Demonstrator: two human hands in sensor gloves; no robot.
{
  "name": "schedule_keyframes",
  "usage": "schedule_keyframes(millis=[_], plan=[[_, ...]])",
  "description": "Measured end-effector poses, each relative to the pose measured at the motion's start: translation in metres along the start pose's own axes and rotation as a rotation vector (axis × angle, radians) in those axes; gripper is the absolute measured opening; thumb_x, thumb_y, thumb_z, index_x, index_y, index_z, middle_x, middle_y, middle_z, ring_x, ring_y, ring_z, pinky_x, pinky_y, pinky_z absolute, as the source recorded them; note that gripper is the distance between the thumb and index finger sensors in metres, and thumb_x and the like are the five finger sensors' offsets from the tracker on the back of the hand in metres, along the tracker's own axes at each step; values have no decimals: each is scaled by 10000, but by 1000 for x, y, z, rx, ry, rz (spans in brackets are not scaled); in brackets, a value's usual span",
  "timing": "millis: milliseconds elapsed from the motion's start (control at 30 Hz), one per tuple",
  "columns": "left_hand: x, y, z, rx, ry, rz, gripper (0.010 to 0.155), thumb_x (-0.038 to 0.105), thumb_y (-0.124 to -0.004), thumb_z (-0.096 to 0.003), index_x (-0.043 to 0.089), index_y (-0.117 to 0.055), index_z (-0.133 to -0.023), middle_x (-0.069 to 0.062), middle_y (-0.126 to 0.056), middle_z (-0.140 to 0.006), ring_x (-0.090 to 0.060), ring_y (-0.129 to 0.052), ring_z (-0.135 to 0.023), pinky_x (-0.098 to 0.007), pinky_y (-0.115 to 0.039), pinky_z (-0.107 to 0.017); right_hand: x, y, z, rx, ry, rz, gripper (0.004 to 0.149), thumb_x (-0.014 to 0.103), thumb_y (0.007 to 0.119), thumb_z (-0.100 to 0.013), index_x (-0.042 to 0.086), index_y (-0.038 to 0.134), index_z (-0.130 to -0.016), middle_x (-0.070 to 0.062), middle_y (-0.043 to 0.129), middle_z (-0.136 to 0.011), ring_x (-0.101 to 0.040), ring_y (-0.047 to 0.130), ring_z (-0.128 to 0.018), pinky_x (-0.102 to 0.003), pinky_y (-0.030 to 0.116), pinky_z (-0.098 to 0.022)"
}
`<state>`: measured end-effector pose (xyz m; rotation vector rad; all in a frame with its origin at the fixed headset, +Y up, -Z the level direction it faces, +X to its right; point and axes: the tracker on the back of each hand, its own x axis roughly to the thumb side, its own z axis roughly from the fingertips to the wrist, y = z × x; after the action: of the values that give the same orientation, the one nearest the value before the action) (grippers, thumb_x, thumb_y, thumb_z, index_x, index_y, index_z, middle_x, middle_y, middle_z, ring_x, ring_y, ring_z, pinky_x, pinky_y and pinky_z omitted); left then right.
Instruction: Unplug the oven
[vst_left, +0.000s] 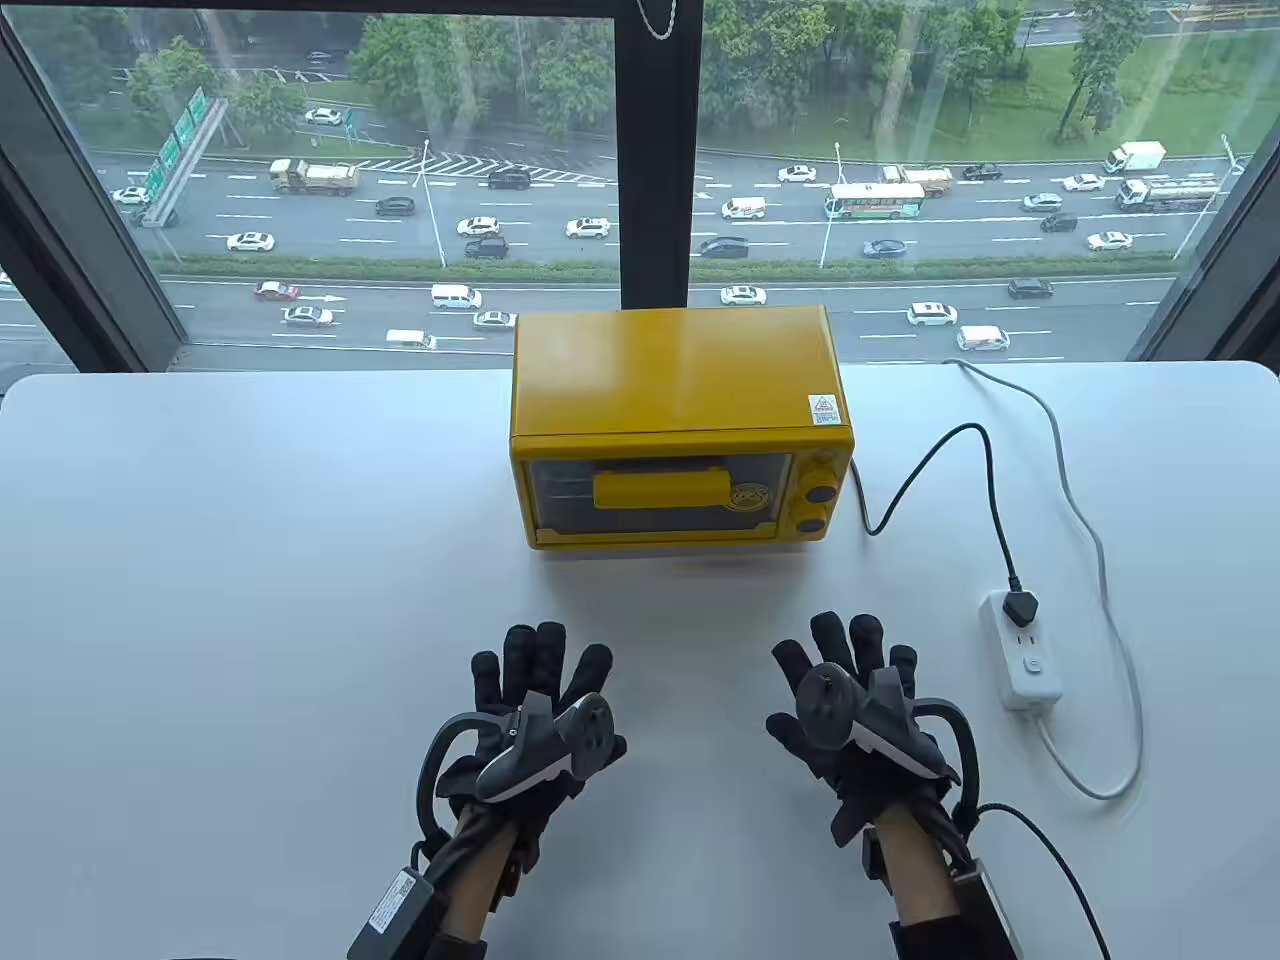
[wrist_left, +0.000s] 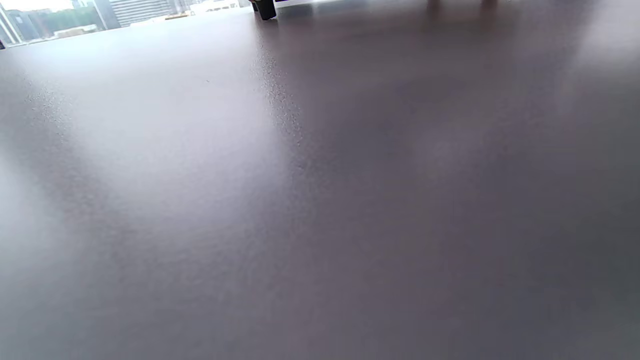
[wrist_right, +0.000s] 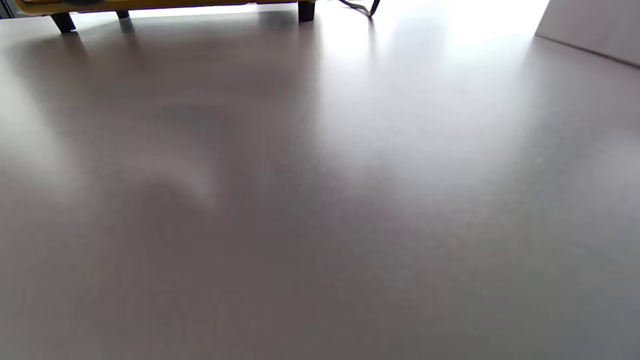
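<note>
A yellow toaster oven (vst_left: 680, 425) stands at the back middle of the white table (vst_left: 250, 560). Its black cord (vst_left: 985, 480) runs right to a black plug (vst_left: 1021, 608) seated in a white power strip (vst_left: 1022, 650). My left hand (vst_left: 530, 700) and right hand (vst_left: 850, 690) lie flat on the table in front of the oven, fingers spread, holding nothing. The right hand is just left of the strip. In the right wrist view the oven's feet (wrist_right: 306, 10), a loop of cord (wrist_right: 365, 7) and the strip's side (wrist_right: 595, 30) show. An oven foot (wrist_left: 265, 10) shows in the left wrist view.
The strip's grey cable (vst_left: 1095, 560) loops over the right side of the table to the back edge. A large window (vst_left: 400, 180) stands behind the table.
</note>
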<state>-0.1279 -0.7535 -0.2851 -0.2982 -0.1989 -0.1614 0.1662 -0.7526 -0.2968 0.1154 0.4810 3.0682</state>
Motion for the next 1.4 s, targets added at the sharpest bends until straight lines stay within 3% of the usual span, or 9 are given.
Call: schedule_keyframes(millis=[433,767,900,1000,1133,1233,1400], plan=[[-1,-2,-3,-41,13,18,769,662,-301,-463,386,151,-1021,-92,252,-1088,-392,208,-1010,-630,12,-755,-21,-8,2,-53,74,-35,753,653,521,-515,445,68,-1079,22,-137,-1189,-324,-129,-1068,-585,62,-842],[2,-1,-2,-17,-17,12,769,656,-314,-465,386,144,-1020,-76,244,-1093,-380,202,-1017,-622,12,-760,-85,-19,6,-189,298,-163,804,645,591,-508,389,114,-1103,-58,-62,-1216,-395,-52,-1080,-602,139,-849],[2,-1,-3,-11,-26,18,765,653,-317,-464,391,138,-1021,-68,235,-1099,-373,194,-1023,-615,10,-765,-119,-23,8,-224,447,-217,847,650,628,-496,366,113,-1105,-75,-26,-1225,-423,5,-1092,-606,183,-853],[0,1,-3,0,-22,33,764,651,-317,-464,393,142,-1017,-67,233,-1102,-370,193,-1027,-612,10,-768,-140,-20,9,-228,537,-283,893,642,666,-487,327,104,-1105,-91,6,-1230,-426,42,-1101,-606,208,-854],[-2,2,-4,2,-19,51,760,649,-321,-465,398,134,-1018,-60,232,-1102,-364,192,-1028,-607,13,-769,-157,-13,6,-144,617,-315,963,633,698,-476,256,73,-1103,-114,22,-1228,-431,91,-1109,-605,258,-857],[-2,2,-4,3,-16,47,760,647,-323,-465,397,137,-1017,-58,230,-1102,-361,192,-1029,-605,13,-770,-163,-8,2,-97,663,-323,978,617,718,-477,223,80,-1104,-138,85,-1233,-434,195,-1116,-594,351,-852],[-2,3,-4,11,-10,47,756,643,-321,-465,399,133,-1017,-55,228,-1103,-357,193,-1028,-602,14,-772,-166,-3,-6,-80,708,-328,901,535,761,-494,192,211,-1120,-157,382,-1192,-391,505,-1035,-501,557,-793]])
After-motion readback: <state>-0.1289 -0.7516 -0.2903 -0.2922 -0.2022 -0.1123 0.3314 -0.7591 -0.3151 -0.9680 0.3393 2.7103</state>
